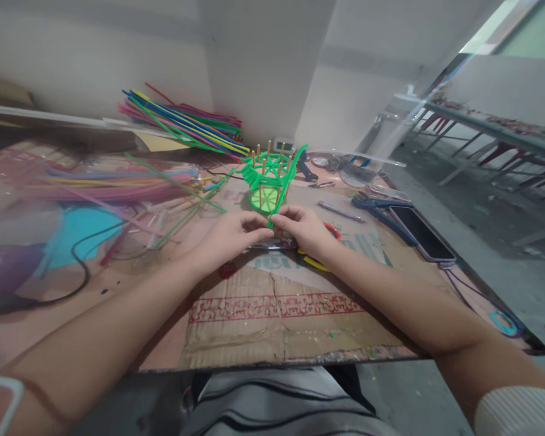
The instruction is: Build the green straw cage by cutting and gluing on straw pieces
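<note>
A small round frame (264, 198) of upright wooden sticks, with green pipe cleaner woven around it, stands at the middle of the table. A green pipe cleaner strip (287, 189) runs down its right side to my fingertips. My left hand (249, 231) pinches the lower end of this strip from the left. On the other side, my right hand (300, 227) pinches the same strip between thumb and fingers. Both hands are close together just in front of the frame's green base. The fingertips partly hide the strip's end.
Colourful pipe cleaners (186, 124) lie against the wall. Pink bundles (131, 184) are at left, with a black cable (87, 272). A pen (342, 212), blue-handled pliers (386, 218) and a phone (422, 233) lie at right. Cardboard (272, 333) covers the front.
</note>
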